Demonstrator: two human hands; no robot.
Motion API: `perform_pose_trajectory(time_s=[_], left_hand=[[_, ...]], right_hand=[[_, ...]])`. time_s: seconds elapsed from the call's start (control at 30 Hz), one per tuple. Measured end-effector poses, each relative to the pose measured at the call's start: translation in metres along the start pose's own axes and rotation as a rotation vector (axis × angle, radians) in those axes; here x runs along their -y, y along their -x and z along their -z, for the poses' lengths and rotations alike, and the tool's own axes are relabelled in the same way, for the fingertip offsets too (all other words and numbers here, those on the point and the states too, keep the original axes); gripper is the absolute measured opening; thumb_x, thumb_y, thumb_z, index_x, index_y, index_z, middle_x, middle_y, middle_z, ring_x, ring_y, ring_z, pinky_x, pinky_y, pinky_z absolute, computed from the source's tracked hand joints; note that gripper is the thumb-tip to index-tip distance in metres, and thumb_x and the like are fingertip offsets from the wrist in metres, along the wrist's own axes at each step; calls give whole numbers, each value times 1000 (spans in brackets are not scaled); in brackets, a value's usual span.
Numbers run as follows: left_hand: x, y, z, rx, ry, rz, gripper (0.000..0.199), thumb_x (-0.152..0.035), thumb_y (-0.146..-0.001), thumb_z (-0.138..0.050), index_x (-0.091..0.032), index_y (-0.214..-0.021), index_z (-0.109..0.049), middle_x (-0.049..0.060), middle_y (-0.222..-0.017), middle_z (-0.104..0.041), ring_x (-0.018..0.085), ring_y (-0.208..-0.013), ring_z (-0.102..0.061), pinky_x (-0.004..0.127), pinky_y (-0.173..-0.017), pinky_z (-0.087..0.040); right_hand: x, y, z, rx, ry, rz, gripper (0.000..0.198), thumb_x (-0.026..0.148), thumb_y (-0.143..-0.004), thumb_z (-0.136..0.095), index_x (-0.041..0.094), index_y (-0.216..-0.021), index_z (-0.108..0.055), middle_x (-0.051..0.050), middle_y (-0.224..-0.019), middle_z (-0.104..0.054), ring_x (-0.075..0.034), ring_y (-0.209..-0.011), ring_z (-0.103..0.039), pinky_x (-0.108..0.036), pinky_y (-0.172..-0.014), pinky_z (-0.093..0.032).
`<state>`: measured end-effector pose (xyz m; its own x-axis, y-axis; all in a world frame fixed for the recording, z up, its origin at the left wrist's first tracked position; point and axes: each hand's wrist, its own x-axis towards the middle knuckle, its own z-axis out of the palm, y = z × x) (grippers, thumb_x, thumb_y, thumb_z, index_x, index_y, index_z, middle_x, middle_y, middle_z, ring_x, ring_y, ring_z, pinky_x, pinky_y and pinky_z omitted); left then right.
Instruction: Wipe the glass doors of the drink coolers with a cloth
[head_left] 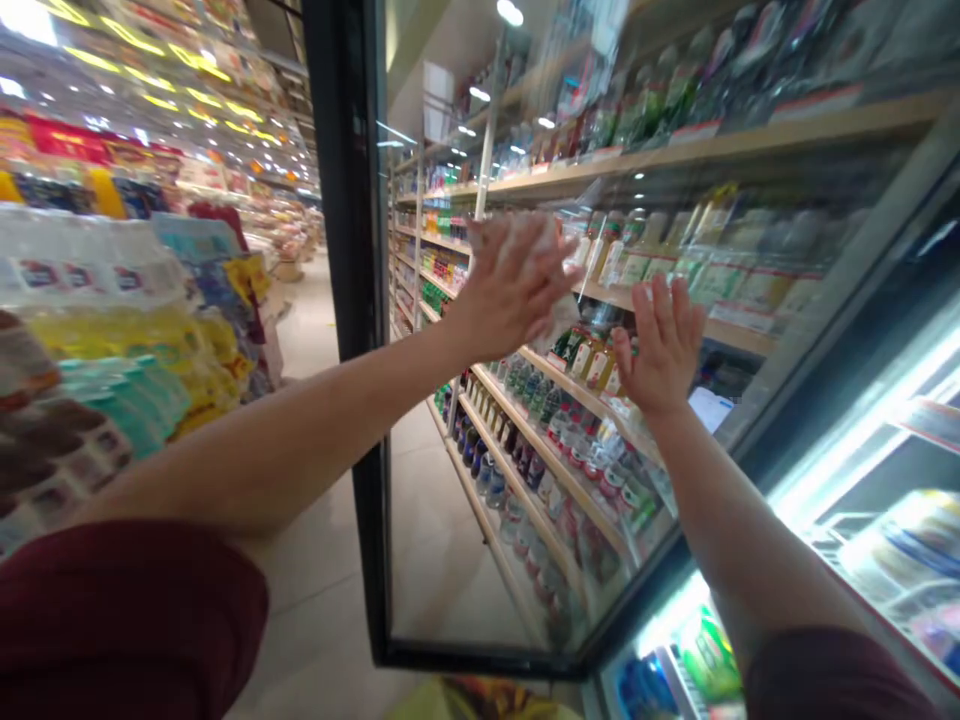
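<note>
A glass cooler door (367, 560) with a black frame stands swung open in front of me. My left hand (510, 290) presses a thin whitish cloth (564, 318) against the upper middle of the glass, its fingers blurred by motion. Only edges of that cloth show around the fingers; whether it is fabric or paper I cannot tell. Farther right, my right hand (664, 345) is raised flat at the pane, fingers straight, holding nothing. Shelves of bottles appear through or in the glass behind both hands.
Stacked bottled drinks and packets (112, 310) stand left of the aisle floor (311, 320). On the right is the lit cooler interior (900, 540) with packaged goods on shelves. A yellowish item (480, 698) shows at the bottom edge, below the door.
</note>
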<state>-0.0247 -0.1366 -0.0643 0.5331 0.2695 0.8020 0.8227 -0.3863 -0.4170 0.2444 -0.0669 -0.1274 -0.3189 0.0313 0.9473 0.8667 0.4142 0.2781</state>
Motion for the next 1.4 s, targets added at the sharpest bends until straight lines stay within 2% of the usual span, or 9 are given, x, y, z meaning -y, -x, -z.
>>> perform_pose_trajectory(time_s=[0.1,0.27,0.37,0.5,0.6,0.83,1.07,1.27,1.4], left_hand=[[6,5,5,141,35,-147,54,-48,-98,-45,-19,-144,-47,5,-157,-42,21,-153,-21,54,-124,-16],[56,-36,47,-115,-186,200,65,-49,-100,-44,-26,-157,-28,3,-167,-19,30,-155,-5,59,-126,-3],[42,-28,32,-156,-196,268,67,-47,-99,-45,-25,-159,-24,5,-167,-16,35,-155,-1,62,-125,-3],[-7,24,-15,44,-92,-66,59,-42,-102,-40,-30,-158,-25,-1,-166,-21,29,-155,-1,64,-124,-1],[-6,40,-16,154,-49,-201,54,-42,-104,-37,-35,-156,-27,-4,-165,-25,21,-155,-8,54,-127,-5],[26,27,16,-129,-194,337,66,-45,-102,-45,-23,-160,-20,9,-168,-14,34,-154,4,63,-123,-2],[-58,121,-57,-21,-245,-140,54,-39,-102,-43,-32,-154,-35,-3,-162,-33,20,-156,-3,48,-128,1],[0,61,3,-108,-189,293,66,-45,-100,-45,-27,-159,-23,3,-167,-18,30,-155,-3,59,-126,-7],[-21,76,-4,-129,-230,403,67,-44,-100,-46,-21,-159,-25,8,-167,-16,34,-155,4,62,-125,-7]], right_hand=[[1,0,-1,-8,1,5,61,43,-102,-42,25,-158,-29,-9,-162,-36,-28,-154,-24,-54,-123,-22],[3,0,-1,19,-1,-25,61,44,-101,-41,26,-158,-29,-9,-162,-36,-28,-154,-24,-53,-124,-21],[2,0,-1,25,-8,-27,61,44,-101,-40,26,-158,-29,-8,-162,-36,-28,-154,-23,-55,-124,-20],[2,0,0,34,-8,-21,61,43,-101,-40,25,-159,-28,-9,-163,-33,-28,-154,-22,-55,-124,-20],[2,1,0,23,2,-8,61,42,-101,-40,24,-159,-28,-9,-163,-33,-28,-154,-21,-54,-124,-20],[3,1,1,21,24,-23,60,43,-102,-37,24,-158,-29,-9,-163,-33,-29,-154,-22,-55,-124,-20],[5,2,3,31,16,-37,61,42,-101,-37,25,-159,-28,-8,-163,-33,-28,-154,-23,-54,-124,-21],[7,1,4,21,25,-44,61,42,-101,-39,25,-158,-29,-9,-163,-34,-28,-154,-24,-54,-124,-22],[8,1,6,15,33,-41,60,42,-101,-39,24,-157,-32,-9,-162,-36,-28,-153,-25,-52,-123,-24]])
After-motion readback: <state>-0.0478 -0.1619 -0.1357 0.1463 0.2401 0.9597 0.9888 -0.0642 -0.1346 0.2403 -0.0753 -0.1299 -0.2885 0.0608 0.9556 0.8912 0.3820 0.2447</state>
